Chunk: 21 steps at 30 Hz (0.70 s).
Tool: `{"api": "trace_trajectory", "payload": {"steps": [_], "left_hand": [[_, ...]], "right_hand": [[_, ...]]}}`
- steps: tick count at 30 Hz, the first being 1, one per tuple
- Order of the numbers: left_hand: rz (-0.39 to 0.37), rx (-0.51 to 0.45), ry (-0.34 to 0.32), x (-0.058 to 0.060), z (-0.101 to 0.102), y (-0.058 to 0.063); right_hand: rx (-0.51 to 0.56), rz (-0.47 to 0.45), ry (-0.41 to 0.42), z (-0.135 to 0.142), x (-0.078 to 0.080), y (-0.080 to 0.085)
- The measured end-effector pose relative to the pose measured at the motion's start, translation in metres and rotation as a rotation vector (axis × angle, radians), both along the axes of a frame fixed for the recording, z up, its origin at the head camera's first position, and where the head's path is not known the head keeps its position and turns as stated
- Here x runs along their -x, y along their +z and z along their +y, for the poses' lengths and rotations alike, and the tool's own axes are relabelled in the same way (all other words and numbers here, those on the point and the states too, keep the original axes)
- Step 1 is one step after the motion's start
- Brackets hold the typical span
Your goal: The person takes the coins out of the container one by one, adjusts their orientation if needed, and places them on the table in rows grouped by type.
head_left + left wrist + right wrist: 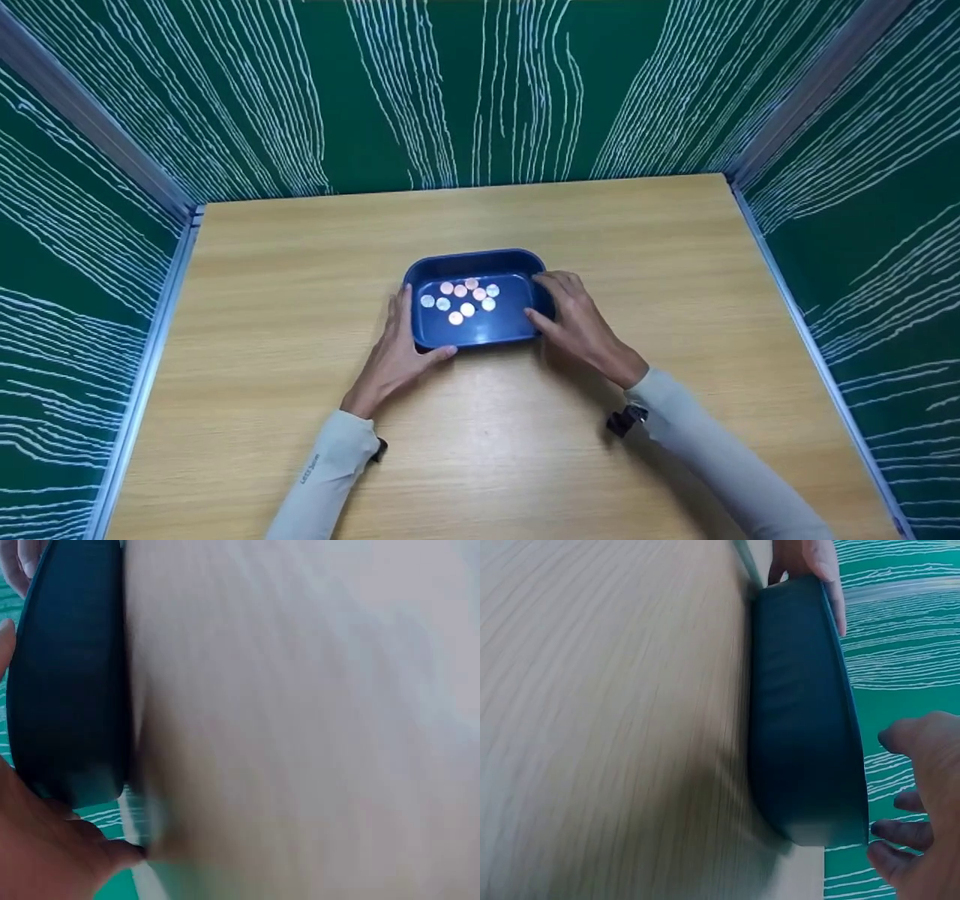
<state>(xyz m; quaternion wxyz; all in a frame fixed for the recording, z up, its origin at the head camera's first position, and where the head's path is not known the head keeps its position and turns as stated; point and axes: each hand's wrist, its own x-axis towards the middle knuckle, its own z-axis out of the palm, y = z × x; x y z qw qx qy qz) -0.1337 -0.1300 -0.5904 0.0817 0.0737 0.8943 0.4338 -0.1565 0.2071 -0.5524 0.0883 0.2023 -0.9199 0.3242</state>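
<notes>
A dark blue rectangular tray (499,328) sits on the wooden table, holding several round coins (468,309), some coppery and some silvery, spread over its left and middle part. My left hand (396,352) lies around the tray's near left corner, fingers extended along the left wall and thumb by the front edge. At the opposite end, my right hand (577,319) is spread beside the right wall, its thumb and fingertips overlapping the rim in the head view. From the right wrist view, that hand's fingers (900,832) are parted, with the thumb away from the tray wall.
The light wooden table (300,277) extends around the tray on all sides. Green panels (457,90) with white wavy lines stand behind and at both sides, joined by metal posts (817,90). A dark band (626,420) is at the right wrist.
</notes>
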Motion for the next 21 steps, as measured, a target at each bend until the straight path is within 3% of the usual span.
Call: {"api": "trace_trajectory", "payload": {"steps": [8,21], "left_hand": [[0.02,-0.27,0.014,0.004,0.004,-0.011],[0.015,-0.351,0.068,0.002,0.011,-0.02]], "right_hand": [[0.052,0.07,0.069,-0.013,0.001,0.0],[0.107,-0.148,0.135,-0.036,0.02,0.003]]}}
